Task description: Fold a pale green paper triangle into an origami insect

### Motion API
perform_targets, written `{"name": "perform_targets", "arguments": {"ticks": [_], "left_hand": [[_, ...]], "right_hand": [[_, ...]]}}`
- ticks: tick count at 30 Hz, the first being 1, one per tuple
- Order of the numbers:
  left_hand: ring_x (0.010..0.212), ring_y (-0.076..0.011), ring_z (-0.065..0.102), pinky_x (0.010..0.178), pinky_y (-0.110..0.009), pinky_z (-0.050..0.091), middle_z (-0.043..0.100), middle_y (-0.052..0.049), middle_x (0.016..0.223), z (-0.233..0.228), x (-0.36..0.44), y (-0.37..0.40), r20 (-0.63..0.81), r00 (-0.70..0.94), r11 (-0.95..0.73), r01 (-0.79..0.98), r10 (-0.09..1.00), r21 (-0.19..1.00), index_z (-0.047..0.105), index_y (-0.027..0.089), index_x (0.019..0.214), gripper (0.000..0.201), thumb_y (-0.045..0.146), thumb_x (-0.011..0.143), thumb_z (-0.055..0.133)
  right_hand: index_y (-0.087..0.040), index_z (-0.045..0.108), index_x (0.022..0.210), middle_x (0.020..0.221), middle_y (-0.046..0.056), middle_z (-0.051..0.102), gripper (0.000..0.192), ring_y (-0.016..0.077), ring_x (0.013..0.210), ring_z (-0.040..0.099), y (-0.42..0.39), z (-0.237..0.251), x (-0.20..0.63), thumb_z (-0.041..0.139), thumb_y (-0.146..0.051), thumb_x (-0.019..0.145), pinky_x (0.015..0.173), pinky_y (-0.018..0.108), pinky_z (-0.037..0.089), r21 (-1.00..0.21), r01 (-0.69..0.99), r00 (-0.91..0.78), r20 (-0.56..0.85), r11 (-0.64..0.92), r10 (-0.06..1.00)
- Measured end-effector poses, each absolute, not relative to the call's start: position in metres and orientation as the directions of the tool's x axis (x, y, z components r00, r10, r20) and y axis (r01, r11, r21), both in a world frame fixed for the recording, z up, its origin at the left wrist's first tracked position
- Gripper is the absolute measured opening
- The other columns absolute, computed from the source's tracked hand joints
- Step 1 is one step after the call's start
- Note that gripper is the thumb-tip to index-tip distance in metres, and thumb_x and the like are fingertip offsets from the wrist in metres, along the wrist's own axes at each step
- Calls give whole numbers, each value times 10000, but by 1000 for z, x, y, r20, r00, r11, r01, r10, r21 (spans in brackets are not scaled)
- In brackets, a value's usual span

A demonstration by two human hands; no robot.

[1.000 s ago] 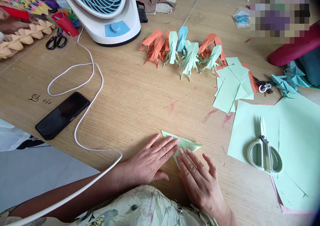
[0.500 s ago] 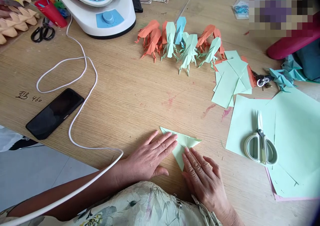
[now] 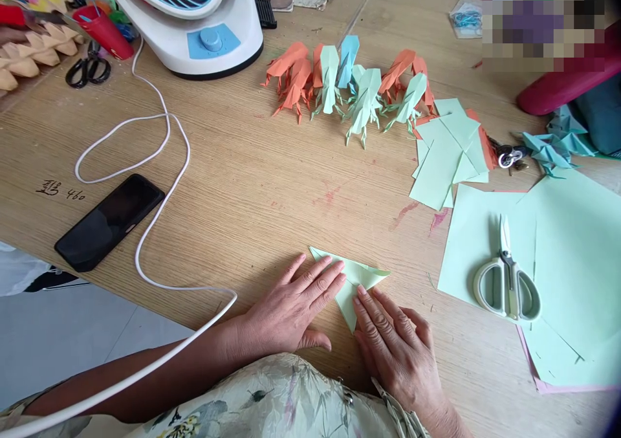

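Note:
A light green sheet of paper, folded into a triangle, lies on the wooden table close to my body. My left hand rests flat with its fingers spread, the fingertips pressing on the paper's left part. On the lower right edge of the triangle lie the outstretched fingers of my right hand. The paper's right corner lifts slightly off the table. Parts of the triangle are hidden under both hands.
Green-handled scissors lie on large green sheets at right. Smaller cut papers and folded paper figures stand beyond. A fan, a phone, a white cable and black scissors occupy the left.
Both hands keep almost the same place on the folded paper. My right hand's outer fingers shift slightly, and the camera view moves a little.

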State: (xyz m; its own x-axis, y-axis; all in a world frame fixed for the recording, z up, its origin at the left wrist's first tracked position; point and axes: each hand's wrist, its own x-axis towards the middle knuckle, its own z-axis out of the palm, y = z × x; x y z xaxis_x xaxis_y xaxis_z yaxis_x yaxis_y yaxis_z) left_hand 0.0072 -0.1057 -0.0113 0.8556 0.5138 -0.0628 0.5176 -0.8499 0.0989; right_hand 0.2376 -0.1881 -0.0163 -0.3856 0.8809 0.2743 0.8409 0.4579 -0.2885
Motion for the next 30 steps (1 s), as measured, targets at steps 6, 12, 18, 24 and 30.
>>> {"name": "perform_targets", "arguments": {"ticks": [6, 12, 18, 24, 30], "left_hand": [[1464, -320, 217, 1173, -539, 60, 306, -133, 1591, -9, 16, -111, -40, 821, -816, 571, 570, 95, 296, 209, 1539, 854, 760, 898, 181], [1485, -352, 142, 1176, -534, 55, 271, -137, 1605, -11, 20, -115, -18, 810, -808, 585, 586, 72, 341, 171, 1522, 907, 789, 875, 192], [1518, -296, -5, 1207, -472, 71, 163, -106, 1642, -19, 22, -115, -18, 869, -866, 495, 495, 79, 304, 99, 1529, 961, 785, 880, 129], [1521, -303, -4, 1209, -472, 71, 179, -117, 1636, -19, 23, -116, -38, 857, -853, 515, 514, 80, 299, 109, 1533, 961, 793, 874, 154], [1524, -291, 3, 1212, -476, 51, 165, -116, 1639, -20, 23, -116, -34, 856, -853, 517, 516, 74, 303, 108, 1531, 938, 772, 890, 130]], "right_hand": [[-183, 473, 1444, 1381, 67, 597, 487, 266, 1259, 556, -188, -17, 237, 575, -214, 969, 955, 416, 370, -301, 843, -374, 271, 447, 887], [-197, 464, 1454, 1373, 69, 607, 497, 270, 1266, 551, -189, -19, 238, 570, -219, 970, 952, 419, 377, -313, 839, -370, 271, 445, 889], [-204, 458, 1461, 1362, 83, 616, 516, 281, 1273, 545, -187, -17, 239, 580, -224, 961, 946, 421, 388, -313, 835, -377, 274, 453, 885], [-178, 464, 1453, 1376, 104, 603, 483, 268, 1277, 549, -188, -16, 245, 518, -158, 974, 924, 400, 408, -359, 794, -410, 278, 490, 868], [-168, 474, 1443, 1394, 102, 586, 466, 279, 1302, 525, -188, -18, 244, 514, -160, 979, 950, 412, 393, -342, 819, -386, 264, 460, 884]]}}
